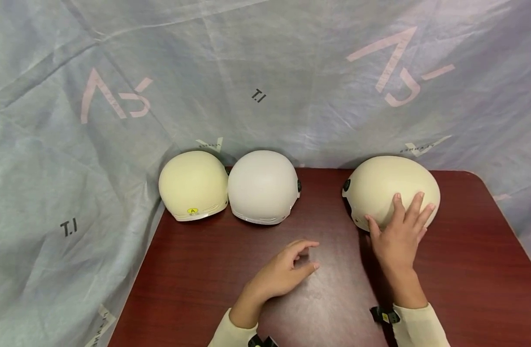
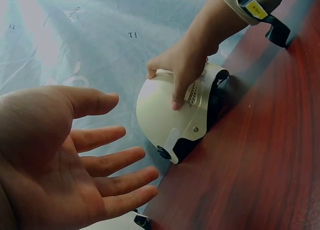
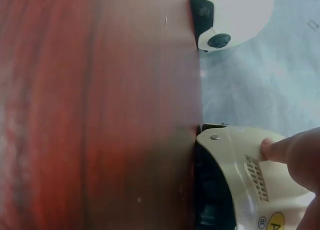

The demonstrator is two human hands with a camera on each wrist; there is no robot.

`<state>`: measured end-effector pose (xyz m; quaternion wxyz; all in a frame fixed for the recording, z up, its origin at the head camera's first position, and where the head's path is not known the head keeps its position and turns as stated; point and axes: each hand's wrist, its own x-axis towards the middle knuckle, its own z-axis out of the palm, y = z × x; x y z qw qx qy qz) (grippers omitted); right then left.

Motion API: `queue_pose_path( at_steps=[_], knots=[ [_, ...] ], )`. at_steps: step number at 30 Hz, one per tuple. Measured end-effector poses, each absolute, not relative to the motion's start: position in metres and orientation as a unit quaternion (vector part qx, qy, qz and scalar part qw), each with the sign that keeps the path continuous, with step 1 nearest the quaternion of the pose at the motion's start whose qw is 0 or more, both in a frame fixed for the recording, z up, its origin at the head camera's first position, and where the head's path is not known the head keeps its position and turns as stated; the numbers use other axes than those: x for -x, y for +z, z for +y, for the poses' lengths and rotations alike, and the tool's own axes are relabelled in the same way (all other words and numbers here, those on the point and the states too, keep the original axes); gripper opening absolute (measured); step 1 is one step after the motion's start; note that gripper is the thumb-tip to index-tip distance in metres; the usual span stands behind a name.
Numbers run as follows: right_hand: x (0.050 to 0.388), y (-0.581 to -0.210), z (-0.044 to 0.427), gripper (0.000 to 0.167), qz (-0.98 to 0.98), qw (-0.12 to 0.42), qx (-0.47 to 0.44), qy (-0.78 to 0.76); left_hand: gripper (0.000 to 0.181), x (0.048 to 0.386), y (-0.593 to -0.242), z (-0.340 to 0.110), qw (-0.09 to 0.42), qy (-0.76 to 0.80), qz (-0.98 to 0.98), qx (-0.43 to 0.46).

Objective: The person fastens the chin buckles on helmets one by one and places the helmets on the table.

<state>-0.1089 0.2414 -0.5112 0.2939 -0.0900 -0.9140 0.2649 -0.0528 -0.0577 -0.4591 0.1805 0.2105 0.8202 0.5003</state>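
One cloth point(image 1: 248, 58) hangs across the far side and down the left, and in front of it lies a red-brown worktop point(image 1: 183, 279), its near edge cut off.

Three helmets stand along the worktop's far part, domes up. The cream helmet point(image 1: 378, 183) is on the right, under the right hand point(image 1: 397, 246); well apart, on the left, the white helmet point(image 1: 264, 185) stands just beside the yellowish helmet point(image 1: 193, 180), touching or almost so. By my judgement that left pair looks settled, while the cream helmet is the work in hand, with letting go of it not yet done. Whether it is being set down, steadied or taken up, I cannot tell.

The right hand's fingers are spread over the dome's near side, slightly bent and in contact; how firmly they press is not clear. The left hand point(image 1: 282, 272) hangs over the worktop with parted fingers and thumb, holding nothing.

The helmets' far sides are hidden, and shadow blurs the cream helmet's dark inside. The right wrist view shows only part of the right hand and cuts off the white helmet. Smallest are the vent point(image 3: 256, 177) and the yellow sticker point(image 3: 276, 221), the latter cut by the frame.
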Motion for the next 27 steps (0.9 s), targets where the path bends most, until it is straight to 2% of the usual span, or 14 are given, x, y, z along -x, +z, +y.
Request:
queue_pose_path(
  at_steps=[16,27],
  knots=[
    [0.109,-0.510,0.254,0.090,-0.912,0.326,0.072,0.237,0.045,0.056,-0.454,-0.061,0.182,0.514,0.813,-0.205],
    [0.107,-0.515,0.255,0.093,-0.915,0.320,0.084,0.229,0.046,0.058,-0.455,-0.064,0.142,0.535,0.809,-0.198]
  ],
)
